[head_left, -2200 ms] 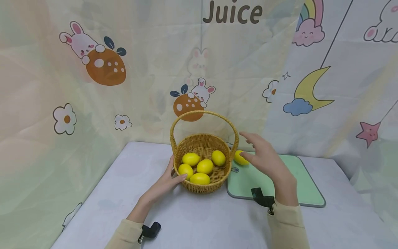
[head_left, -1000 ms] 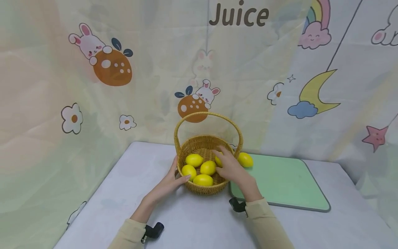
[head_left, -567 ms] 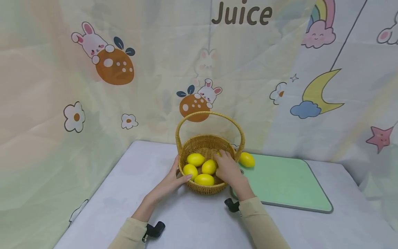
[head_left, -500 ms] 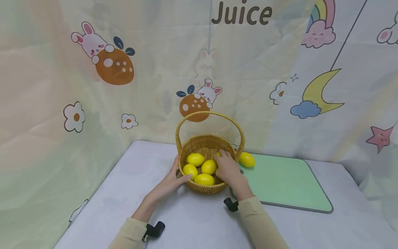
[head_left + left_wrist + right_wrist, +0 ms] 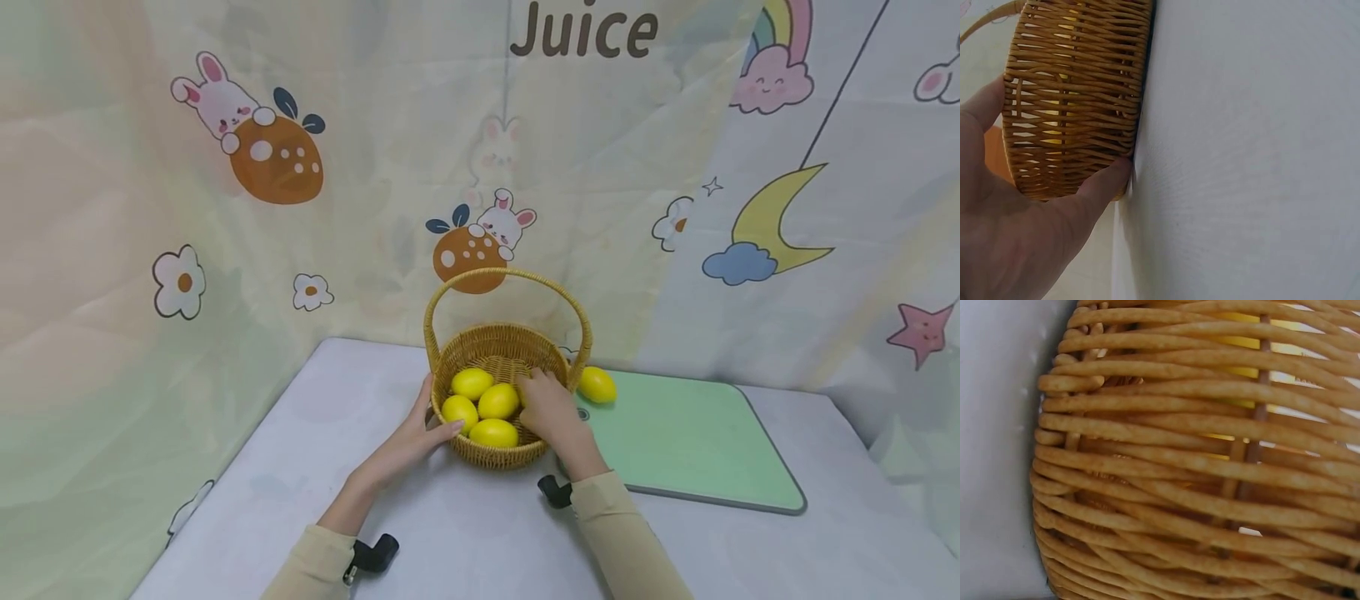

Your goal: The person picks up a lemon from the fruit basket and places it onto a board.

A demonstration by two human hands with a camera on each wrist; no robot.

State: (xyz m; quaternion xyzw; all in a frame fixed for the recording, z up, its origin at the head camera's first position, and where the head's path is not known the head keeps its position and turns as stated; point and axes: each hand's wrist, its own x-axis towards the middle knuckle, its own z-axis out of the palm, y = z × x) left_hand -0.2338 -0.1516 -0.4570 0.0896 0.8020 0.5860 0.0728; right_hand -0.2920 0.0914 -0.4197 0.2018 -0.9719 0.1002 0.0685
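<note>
A wicker basket with a tall hoop handle stands on the table, with several yellow lemons inside. My left hand grips its left side, thumb over the rim; in the left wrist view the hand lies against the woven wall. My right hand reaches into the basket's right side, fingers curled down round a lemon that is almost wholly hidden beneath it. The right wrist view shows only the basket's weave up close, with yellow through the gaps.
A green cutting board with a grey edge lies right of the basket. One more lemon rests at its back left corner. A printed cloth hangs behind the white table.
My right hand has moved left from above the cutting board into the basket and curled over the right-hand lemon. The middle lemon has shifted slightly left. My left hand keeps its hold.
</note>
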